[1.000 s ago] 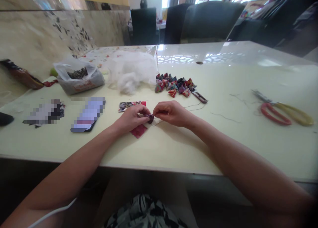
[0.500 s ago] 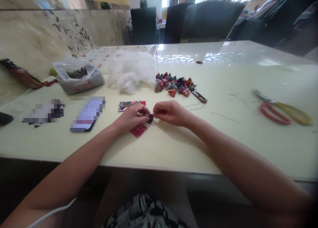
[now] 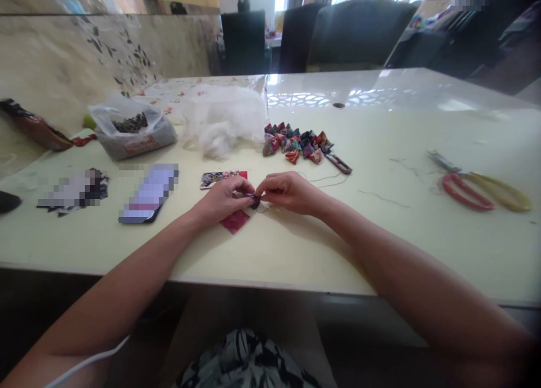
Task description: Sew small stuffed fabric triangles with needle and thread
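A small dark purple piece of fabric (image 3: pixel 256 204) is pinched between the thumb and fingers of my left hand (image 3: pixel 225 201). My right hand (image 3: pixel 288 190) is closed at the fabric's right edge, its fingertips pressed together; what they grip is too small to make out. A thin dark thread (image 3: pixel 264 211) loops below the fingertips. Under my left hand lies a red fabric square (image 3: pixel 235 223), partly covered. Just beyond that hand are patterned fabric pieces (image 3: pixel 212 179), flat on the table.
Several stuffed fabric pieces (image 3: pixel 296 142) cluster beyond my hands, beside thread snips (image 3: pixel 339 164). White stuffing (image 3: pixel 217 140) sits in a clear bag. Left are a phone (image 3: pixel 150 193) and a plastic bag (image 3: pixel 137 142); right, red-and-yellow-handled pliers (image 3: pixel 469 192). A person sits in the far background.
My right hand has shifted slightly left, bringing its fingertips closer against the purple fabric. My left hand keeps its hold in nearly the same place.
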Available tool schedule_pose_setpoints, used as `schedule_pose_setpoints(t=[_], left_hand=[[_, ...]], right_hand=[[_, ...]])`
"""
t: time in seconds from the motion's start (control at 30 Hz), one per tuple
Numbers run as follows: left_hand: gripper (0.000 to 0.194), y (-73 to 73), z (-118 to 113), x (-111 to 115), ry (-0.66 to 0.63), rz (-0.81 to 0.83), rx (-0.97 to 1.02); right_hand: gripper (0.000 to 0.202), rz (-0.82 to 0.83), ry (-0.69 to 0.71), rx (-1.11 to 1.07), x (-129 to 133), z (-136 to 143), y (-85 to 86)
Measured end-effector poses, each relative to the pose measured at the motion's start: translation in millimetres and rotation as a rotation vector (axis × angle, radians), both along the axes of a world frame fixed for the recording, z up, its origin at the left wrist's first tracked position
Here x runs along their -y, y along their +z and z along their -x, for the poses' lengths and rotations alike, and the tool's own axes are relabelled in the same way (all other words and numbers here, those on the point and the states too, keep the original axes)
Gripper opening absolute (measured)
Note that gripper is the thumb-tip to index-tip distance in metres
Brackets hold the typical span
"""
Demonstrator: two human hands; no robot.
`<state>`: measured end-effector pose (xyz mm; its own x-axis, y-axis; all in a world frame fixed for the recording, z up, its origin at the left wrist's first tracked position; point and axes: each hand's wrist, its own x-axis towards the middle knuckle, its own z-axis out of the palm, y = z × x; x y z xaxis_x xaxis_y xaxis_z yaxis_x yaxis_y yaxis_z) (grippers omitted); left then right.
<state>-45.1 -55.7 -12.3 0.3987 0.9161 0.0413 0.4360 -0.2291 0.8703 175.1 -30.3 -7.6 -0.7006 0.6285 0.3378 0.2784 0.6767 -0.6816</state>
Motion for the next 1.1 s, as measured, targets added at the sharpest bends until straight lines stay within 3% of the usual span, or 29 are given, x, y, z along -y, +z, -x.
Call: schedule_pose_setpoints(t=[0.3,0.6,1.1], left_hand=[[0.024,-1.6,0.9,-1.5,-0.011,-0.017,-0.003],[0.026,1.5,-0.4,0.6,0.002,-0.001,-0.021],[0.026,1.0,-0.6,1.1,0.007,0.023,0.0]], right_hand=[[0.015,0.028,0.04,-0.002,1.3,-1.6,4.2],[0.01,0.049,-0.014,-0.005,-1.1,-0.8,0.6],[0.02,-0.019,0.009,0.01,-1.6,-1.4,0.1]])
